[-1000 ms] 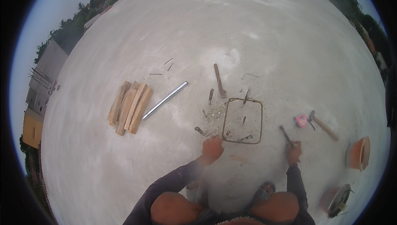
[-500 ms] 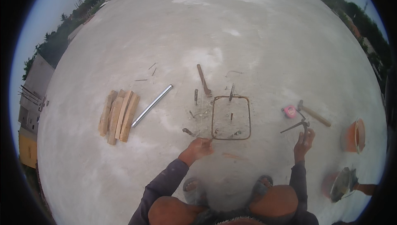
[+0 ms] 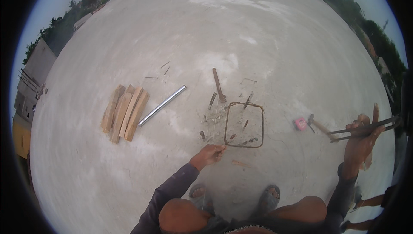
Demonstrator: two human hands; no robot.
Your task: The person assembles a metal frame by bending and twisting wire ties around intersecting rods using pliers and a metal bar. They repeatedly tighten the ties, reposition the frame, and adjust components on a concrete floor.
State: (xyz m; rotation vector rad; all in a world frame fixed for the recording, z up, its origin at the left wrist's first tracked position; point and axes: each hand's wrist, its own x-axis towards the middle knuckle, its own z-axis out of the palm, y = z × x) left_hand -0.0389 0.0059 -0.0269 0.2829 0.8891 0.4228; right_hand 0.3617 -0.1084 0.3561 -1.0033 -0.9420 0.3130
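With its fingers pinched, my left hand (image 3: 208,156) holds the near-left corner of a rusty square rebar stirrup (image 3: 245,146) lying on the concrete. Short rebar stubs (image 3: 248,100) stick up inside and to the left of this ring. A thin pale string runs down past my left hand. Out to the right, my right hand (image 3: 358,144) is closed round dark long-handled pincers (image 3: 378,125), raised off the floor. A brownish stick-like piece (image 3: 376,112) shows beside its fingers; I cannot tell what it is.
Left of the stubs lie several wood blocks (image 3: 124,113) and a shiny metal tube (image 3: 162,106). A wood-handled tool (image 3: 218,84) lies beyond the stirrup. A pink tape measure (image 3: 300,124) and a hammer (image 3: 318,125) lie right. Another person's arms (image 3: 370,201) show at lower right.
My right hand has lifted the pincers from beside the tape measure and swung them outward to the right. My left hand stays at the stirrup's corner. The view has shifted slightly.
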